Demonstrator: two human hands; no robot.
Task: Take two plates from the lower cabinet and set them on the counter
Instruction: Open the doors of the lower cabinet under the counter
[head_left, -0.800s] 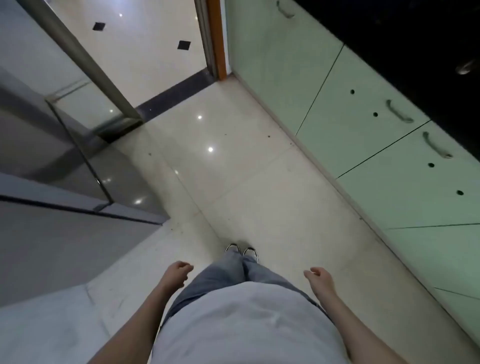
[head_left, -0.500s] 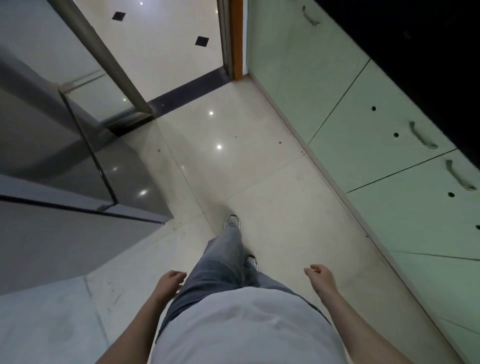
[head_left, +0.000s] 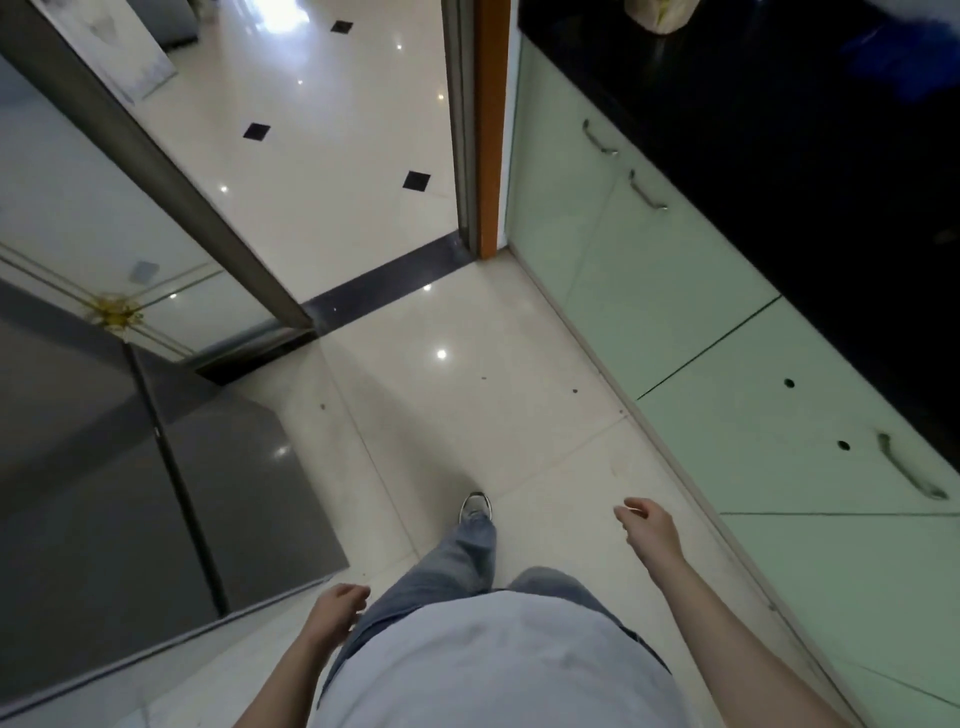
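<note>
A row of pale green lower cabinets (head_left: 670, 291) with closed doors and metal handles (head_left: 910, 473) runs along the right under a black counter (head_left: 779, 135). No plates are in view. My left hand (head_left: 336, 613) hangs beside my hip, empty, fingers loosely curled and apart. My right hand (head_left: 652, 527) is raised a little toward the cabinets, empty with fingers apart, about a hand's width short of the nearest door.
A grey refrigerator (head_left: 104, 467) stands on the left. Ahead, a sliding glass door (head_left: 93, 171) and an orange door frame (head_left: 488, 130) flank a doorway. A pale object (head_left: 660, 13) sits on the counter far back. My left foot (head_left: 474, 506) is forward on the glossy tile floor.
I have stepped forward along the cabinets, left foot leading. The doorway is nearer, and my right hand has swung up and outward toward the cabinet doors.
</note>
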